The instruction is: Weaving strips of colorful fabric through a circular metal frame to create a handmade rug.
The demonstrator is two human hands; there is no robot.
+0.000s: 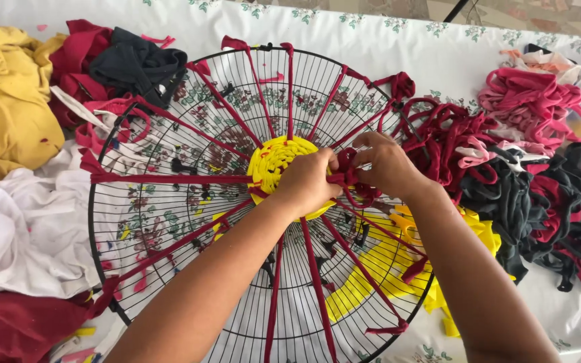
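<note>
A round black wire fan guard (142,222) lies flat on the table, with dark red fabric strips (169,179) stretched across it like spokes. At its hub sits a woven yellow fabric disc (274,161). My left hand (307,181) rests on the disc's right side, fingers pinching a dark red fabric strip (347,168). My right hand (384,161) grips the same strip from the right, just beside the left hand. The strip's loose end trails over the spokes.
A heap of dark red, pink and black fabric loops (506,148) lies on the right. Yellow strips (371,269) lie under the guard. Yellow cloth (5,87), white cloth (28,228) and dark red cloth (8,323) pile up on the left.
</note>
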